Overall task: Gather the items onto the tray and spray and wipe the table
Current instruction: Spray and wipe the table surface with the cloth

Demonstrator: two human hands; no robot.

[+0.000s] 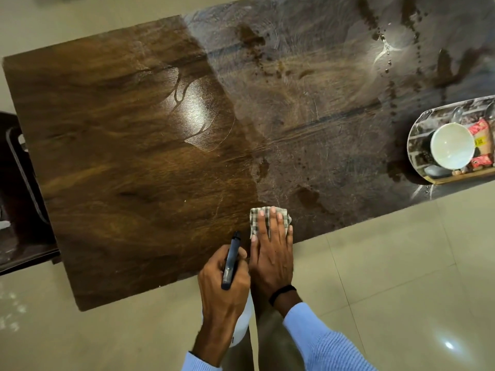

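My right hand (272, 250) lies flat, fingers together, pressing a checked cloth (257, 216) onto the wooden table (134, 170) near its front edge. Beside it, my left hand (225, 287) grips a spray bottle (231, 261) with a dark trigger head pointing at the table; its white body hangs below my wrist. The table's right half looks wet, with dark droplets and streaks. A patterned oval tray (417, 135) sits at the right edge, holding a white bowl (451, 145), red packets (480, 137) and other small items.
A dark chair or side piece (18, 188) stands against the table's left end. Pale glossy floor tiles (401, 277) surround the table. My trouser leg shows below my arms.
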